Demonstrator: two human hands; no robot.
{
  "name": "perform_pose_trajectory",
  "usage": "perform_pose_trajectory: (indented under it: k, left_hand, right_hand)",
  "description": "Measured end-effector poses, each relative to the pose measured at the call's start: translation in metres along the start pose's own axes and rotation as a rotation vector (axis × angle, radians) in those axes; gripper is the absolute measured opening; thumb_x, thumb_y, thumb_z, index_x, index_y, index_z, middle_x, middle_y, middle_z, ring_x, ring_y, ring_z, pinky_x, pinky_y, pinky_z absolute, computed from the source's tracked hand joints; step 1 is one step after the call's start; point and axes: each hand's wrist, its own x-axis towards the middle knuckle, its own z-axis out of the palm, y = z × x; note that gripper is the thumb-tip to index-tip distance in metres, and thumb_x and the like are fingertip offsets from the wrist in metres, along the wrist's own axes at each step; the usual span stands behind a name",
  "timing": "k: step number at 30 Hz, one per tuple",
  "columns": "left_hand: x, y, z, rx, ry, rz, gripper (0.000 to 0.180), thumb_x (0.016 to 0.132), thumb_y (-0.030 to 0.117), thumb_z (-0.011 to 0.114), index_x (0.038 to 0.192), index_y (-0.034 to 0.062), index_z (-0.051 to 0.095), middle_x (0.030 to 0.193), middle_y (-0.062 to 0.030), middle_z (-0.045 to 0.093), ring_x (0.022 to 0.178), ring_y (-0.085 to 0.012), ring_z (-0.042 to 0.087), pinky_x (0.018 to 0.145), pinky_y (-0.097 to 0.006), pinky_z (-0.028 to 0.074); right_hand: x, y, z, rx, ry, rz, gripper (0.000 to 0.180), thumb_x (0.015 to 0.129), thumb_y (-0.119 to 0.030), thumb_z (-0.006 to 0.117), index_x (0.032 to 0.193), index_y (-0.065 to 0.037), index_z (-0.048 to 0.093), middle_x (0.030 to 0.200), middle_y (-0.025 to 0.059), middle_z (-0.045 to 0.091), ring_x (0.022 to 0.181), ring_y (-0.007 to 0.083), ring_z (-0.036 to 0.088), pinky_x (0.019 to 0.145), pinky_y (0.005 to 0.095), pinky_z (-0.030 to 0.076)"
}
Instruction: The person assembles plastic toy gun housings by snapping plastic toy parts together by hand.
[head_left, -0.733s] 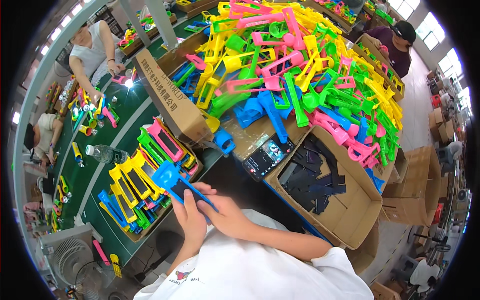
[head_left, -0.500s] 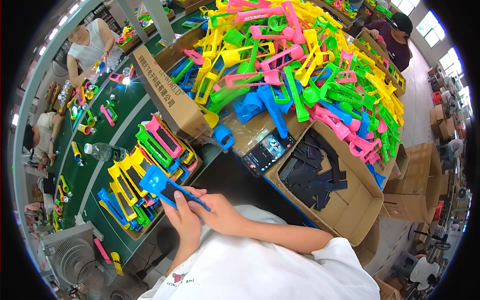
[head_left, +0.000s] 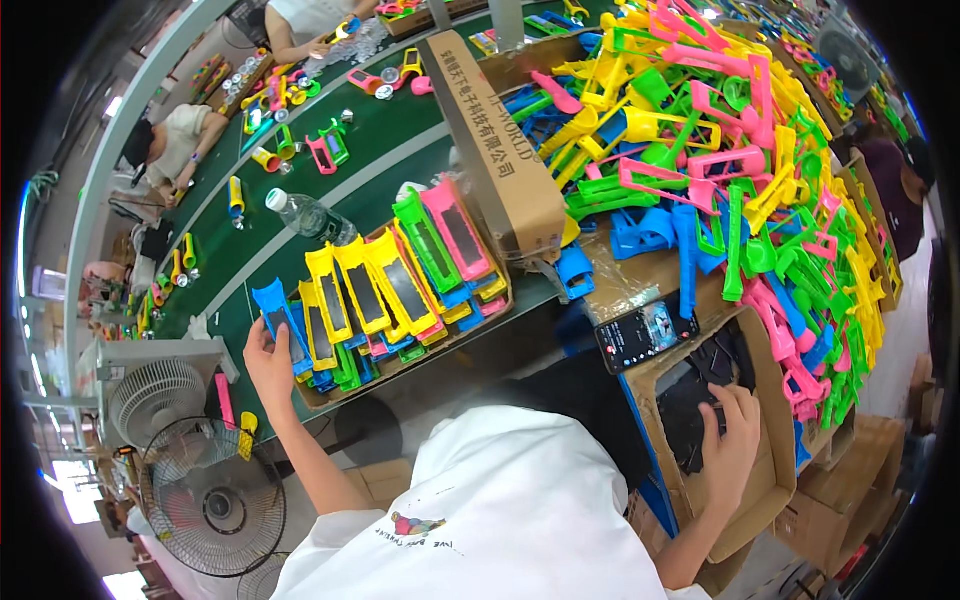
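My left hand (head_left: 268,368) grips a blue plastic holder (head_left: 271,300) with a dark panel, at the left end of a row in a low cardboard box (head_left: 440,348). Beside it stand yellow holders (head_left: 352,285), a green one (head_left: 425,235) and a pink one (head_left: 455,228), several with dark panels in them. On the right, my right hand (head_left: 735,440) reaches into an open carton (head_left: 775,465) of thin black panels (head_left: 680,412). Its fingers are bent and apart over the panels; whether the fingertips touch one is hard to see.
A big heap of coloured plastic parts (head_left: 700,160) lies at the back right, behind a cardboard flap (head_left: 490,140). A phone (head_left: 648,336) lies by the carton. On the green conveyor (head_left: 385,215) stands a clear bottle (head_left: 310,217). Fans (head_left: 215,495) stand lower left; other people work beyond.
My hands have parted. The blue holder has gone from in front of me into the box's left end with my left hand. My right hand has moved right, into the carton. The view has shifted.
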Motion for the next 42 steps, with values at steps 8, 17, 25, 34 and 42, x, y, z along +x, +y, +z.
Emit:
perform_pose_trajectory:
  k: [8, 17, 25, 34, 42]
  left_hand:
    - [0.004, -0.048, 0.014, 0.227, 0.049, 0.088, 0.035, 0.100, 0.013, 0.065, 0.124, -0.0123, 0.063, 0.096, -0.0134, 0.074, 0.082, -0.0143, 0.067, 0.071, -0.031, 0.053]
    - [-0.012, 0.049, 0.044, 0.448, 0.409, 0.222, 0.033, 0.099, 0.018, 0.068, 0.127, 0.0016, 0.067, 0.108, -0.0130, 0.066, 0.092, -0.0256, 0.063, 0.081, -0.036, 0.051]
    - [-0.181, 0.324, 0.248, -0.436, -1.200, 0.912, 0.034, 0.087, 0.005, 0.076, 0.120, 0.0048, 0.069, 0.100, -0.0105, 0.068, 0.087, -0.0212, 0.068, 0.076, -0.031, 0.055]
    - [-0.319, 0.421, 0.395, -0.568, -1.007, 1.483, 0.046, 0.085, 0.028, 0.079, 0.124, 0.0077, 0.064, 0.110, -0.0141, 0.066, 0.098, -0.0334, 0.066, 0.079, -0.043, 0.055]
    - [-0.301, 0.452, 0.367, -0.602, -1.123, 1.140, 0.025, 0.086, 0.021, 0.077, 0.094, -0.0019, 0.071, 0.085, -0.0145, 0.068, 0.075, -0.0271, 0.068, 0.068, -0.038, 0.051]
  right_hand:
    - [-0.002, 0.022, 0.013, -0.111, -0.088, -0.063, 0.031, 0.075, -0.001, 0.077, 0.105, -0.004, 0.073, 0.104, 0.0118, 0.063, 0.102, 0.0331, 0.059, 0.089, 0.0424, 0.049]
    - [-0.009, 0.043, 0.007, -0.100, 0.045, -0.006, 0.013, 0.079, -0.008, 0.076, 0.089, -0.006, 0.067, 0.091, 0.0066, 0.065, 0.094, 0.0290, 0.060, 0.083, 0.0414, 0.049]
    - [-0.050, 0.053, -0.015, 0.248, 0.312, 0.422, 0.012, 0.086, -0.004, 0.076, 0.094, -0.001, 0.068, 0.085, 0.0064, 0.069, 0.076, 0.0176, 0.065, 0.069, 0.0317, 0.051]
    - [-0.113, 0.072, -0.019, 0.853, 0.546, 0.747, 0.015, 0.094, -0.008, 0.074, 0.104, -0.002, 0.064, 0.089, 0.0009, 0.070, 0.081, 0.0077, 0.065, 0.073, 0.0252, 0.051]
    - [-0.112, 0.078, -0.014, 1.081, 0.555, 0.757, 0.009, 0.096, -0.006, 0.069, 0.102, -0.004, 0.063, 0.098, 0.0024, 0.070, 0.088, 0.0080, 0.063, 0.072, 0.0242, 0.048]
